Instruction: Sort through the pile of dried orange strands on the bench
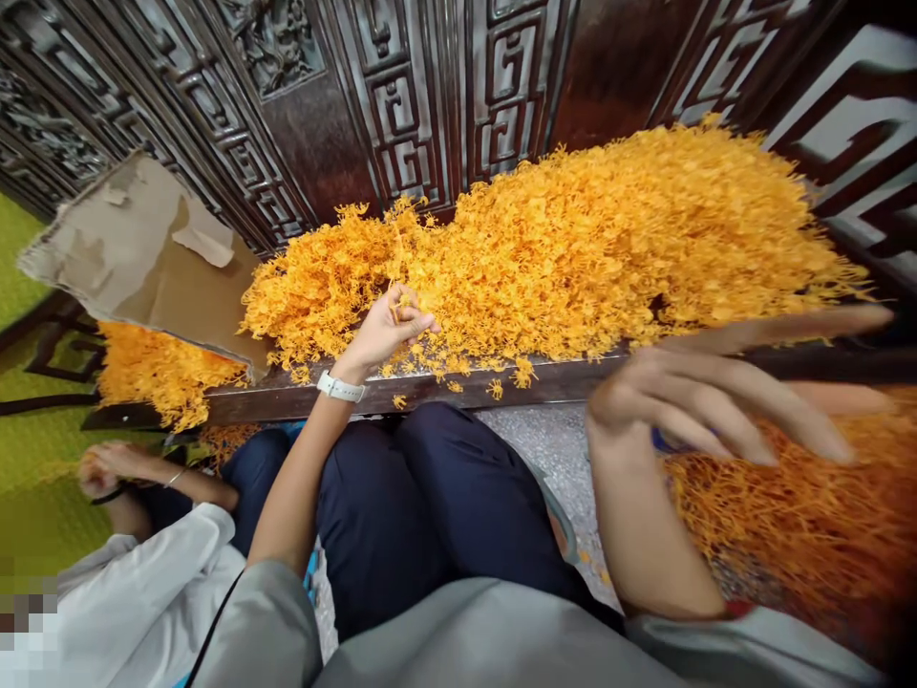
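A big heap of small orange plastic flower sprigs (pixel 616 229) covers a dark wooden ledge (pixel 401 390). My left hand (pixel 391 330) reaches into the near edge of the heap, its fingers pinched together on one sprig; a white watch sits on that wrist. My right hand (pixel 709 392) hovers close to the camera above a lower pile of orange sprigs (pixel 802 506), fingers stretched out to the right and blurred, with a small dark blue thing showing under them.
A torn piece of cardboard (pixel 143 248) leans on the ledge's left end over more orange sprigs (pixel 154 373). Carved dark wooden panels (pixel 401 105) stand behind. Another person in white (pixel 136 573) sits at lower left, their hand near green flooring (pixel 35 420).
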A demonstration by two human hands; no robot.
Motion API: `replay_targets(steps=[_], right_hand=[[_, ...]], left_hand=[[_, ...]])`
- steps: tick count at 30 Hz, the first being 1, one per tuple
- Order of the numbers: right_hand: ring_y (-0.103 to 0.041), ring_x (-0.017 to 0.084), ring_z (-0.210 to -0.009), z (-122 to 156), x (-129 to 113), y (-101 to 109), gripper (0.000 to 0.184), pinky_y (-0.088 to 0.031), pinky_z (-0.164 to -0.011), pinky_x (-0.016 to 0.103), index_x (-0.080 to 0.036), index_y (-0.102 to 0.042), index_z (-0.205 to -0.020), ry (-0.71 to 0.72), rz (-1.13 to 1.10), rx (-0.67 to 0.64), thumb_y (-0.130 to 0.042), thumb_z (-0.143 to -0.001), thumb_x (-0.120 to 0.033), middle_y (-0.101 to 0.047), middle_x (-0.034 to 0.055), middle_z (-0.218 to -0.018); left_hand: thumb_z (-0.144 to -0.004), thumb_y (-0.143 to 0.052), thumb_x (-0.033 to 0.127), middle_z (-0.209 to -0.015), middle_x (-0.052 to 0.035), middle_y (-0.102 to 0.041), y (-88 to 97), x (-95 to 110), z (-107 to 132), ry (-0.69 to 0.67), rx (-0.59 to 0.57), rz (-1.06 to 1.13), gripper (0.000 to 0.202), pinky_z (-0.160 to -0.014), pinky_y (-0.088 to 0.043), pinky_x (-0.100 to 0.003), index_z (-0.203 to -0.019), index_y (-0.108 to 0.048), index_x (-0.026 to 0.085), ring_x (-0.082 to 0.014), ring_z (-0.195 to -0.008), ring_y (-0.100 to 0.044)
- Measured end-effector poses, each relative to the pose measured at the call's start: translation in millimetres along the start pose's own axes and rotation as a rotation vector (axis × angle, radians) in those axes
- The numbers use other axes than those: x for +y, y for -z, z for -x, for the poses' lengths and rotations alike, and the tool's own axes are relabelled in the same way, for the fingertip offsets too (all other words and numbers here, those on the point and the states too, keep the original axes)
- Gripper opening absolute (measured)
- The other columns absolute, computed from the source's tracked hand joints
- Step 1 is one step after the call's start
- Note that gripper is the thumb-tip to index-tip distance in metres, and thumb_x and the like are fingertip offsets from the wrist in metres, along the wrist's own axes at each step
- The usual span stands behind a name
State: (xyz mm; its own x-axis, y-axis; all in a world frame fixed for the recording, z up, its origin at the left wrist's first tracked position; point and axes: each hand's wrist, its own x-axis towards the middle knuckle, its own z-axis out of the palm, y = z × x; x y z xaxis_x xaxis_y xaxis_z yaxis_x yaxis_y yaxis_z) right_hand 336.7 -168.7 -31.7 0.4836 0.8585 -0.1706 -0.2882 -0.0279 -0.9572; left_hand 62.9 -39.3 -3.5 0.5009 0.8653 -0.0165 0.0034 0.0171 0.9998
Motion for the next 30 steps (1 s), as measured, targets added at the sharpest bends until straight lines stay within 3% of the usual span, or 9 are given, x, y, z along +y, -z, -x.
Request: replay_targets(steps=[2,6,11,15,18,20,22,26,30], right_hand=[[-0.039,0.012,-0.048,-3,8,-2,0.069,-0.024,-0.052,0.031,-0.027,-0.070,-0.086,0.022,-0.131,-0.105,-0.038,-0.093,-0.089,-0.037,-0.0038,-0.051],[-0.045,0.011,-0.052,-15,28,-37,0.057,-0.034,-0.048,0.027,-0.026,-0.064,-0.110,-0.021,-0.127,-0.509,-0.076,-0.081,-0.074,-0.060,-0.0028,-0.070],[-0.051,0.010,-0.053,-20,38,-73,0.052,-0.040,-0.051,0.026,-0.022,-0.055,-0.081,0.127,0.019,-0.532,-0.071,-0.089,-0.070,-0.061,-0.0019,-0.068],[-0.039,0.008,-0.046,-1,26,-48,0.052,-0.033,-0.050,0.025,-0.021,-0.054,-0.067,0.170,-0.075,-0.630,-0.073,-0.092,-0.062,-0.046,-0.0058,-0.051],[-0.038,0.009,-0.042,13,16,-11,0.053,-0.034,-0.048,0.026,-0.022,-0.058,-0.061,0.179,-0.281,-1.045,-0.079,-0.084,-0.065,-0.042,-0.0054,-0.044],[-0.034,0.009,-0.039,9,12,6,0.055,-0.031,-0.043,0.025,-0.025,-0.063,-0.063,0.274,-0.501,-1.223,-0.080,-0.076,-0.075,-0.034,-0.0070,-0.040],[-0.025,0.010,-0.040,-5,9,7,0.052,-0.024,-0.041,0.025,-0.028,-0.070,-0.076,0.301,-0.630,-1.060,-0.073,-0.079,-0.080,-0.029,-0.0084,-0.042],[-0.025,0.010,-0.050,-30,7,-30,0.039,-0.019,-0.045,0.026,-0.024,-0.071,-0.100,-0.010,-0.388,-0.435,-0.075,-0.088,-0.061,-0.039,-0.0067,-0.057],[-0.037,0.010,-0.054,-14,19,-68,0.036,-0.027,-0.051,0.026,-0.021,-0.066,-0.094,0.106,-0.048,-0.321,-0.079,-0.086,-0.054,-0.048,-0.0051,-0.064]], left_hand=[[-0.078,-0.093,0.040,-0.078,-0.0046,-0.078,-5.3,5,0,0.031,-0.047,-0.046,0.048,-0.048,-0.039,-0.020,-0.101,-0.055,0.023,-0.0125,-0.057,-0.066],[-0.076,-0.093,0.040,-0.074,-0.0050,-0.079,-18.1,16,0,0.076,-0.189,-0.186,0.042,-0.045,-0.033,-0.022,-0.097,-0.062,0.021,-0.0089,-0.044,-0.050],[-0.085,-0.085,0.042,-0.077,-0.0073,-0.077,-17.8,18,2,0.009,-0.312,-0.345,0.024,-0.053,-0.042,-0.025,-0.089,-0.077,0.019,-0.0146,-0.057,-0.060],[-0.089,-0.079,0.045,-0.063,-0.0063,-0.066,0.6,0,-3,-0.110,-0.042,-0.364,0.038,-0.054,-0.041,-0.024,-0.064,-0.072,0.018,-0.0149,-0.059,-0.057],[-0.083,-0.083,0.048,-0.055,-0.0023,-0.055,11.4,-14,-9,-0.104,0.226,-0.259,0.041,-0.047,-0.030,-0.022,-0.061,-0.066,0.018,-0.0113,-0.051,-0.045],[-0.084,-0.083,0.050,-0.055,-0.0012,-0.053,11.5,-18,-11,-0.055,0.180,-0.248,0.045,-0.047,-0.026,-0.022,-0.060,-0.064,0.017,-0.0093,-0.049,-0.039],[-0.087,-0.081,0.051,-0.058,-0.0017,-0.055,6.0,-16,-12,-0.018,0.068,-0.255,0.046,-0.047,-0.025,-0.022,-0.062,-0.065,0.016,-0.0078,-0.048,-0.036],[-0.083,-0.085,0.050,-0.070,-0.0047,-0.070,-8.1,-3,-10,-0.007,0.056,-0.202,0.036,-0.048,-0.029,-0.022,-0.082,-0.072,0.016,-0.0076,-0.049,-0.040],[-0.081,-0.086,0.051,-0.073,-0.0055,-0.073,-11.9,6,-4,0.031,-0.014,-0.313,0.038,-0.047,-0.032,-0.024,-0.086,-0.071,0.016,-0.0086,-0.047,-0.044]])
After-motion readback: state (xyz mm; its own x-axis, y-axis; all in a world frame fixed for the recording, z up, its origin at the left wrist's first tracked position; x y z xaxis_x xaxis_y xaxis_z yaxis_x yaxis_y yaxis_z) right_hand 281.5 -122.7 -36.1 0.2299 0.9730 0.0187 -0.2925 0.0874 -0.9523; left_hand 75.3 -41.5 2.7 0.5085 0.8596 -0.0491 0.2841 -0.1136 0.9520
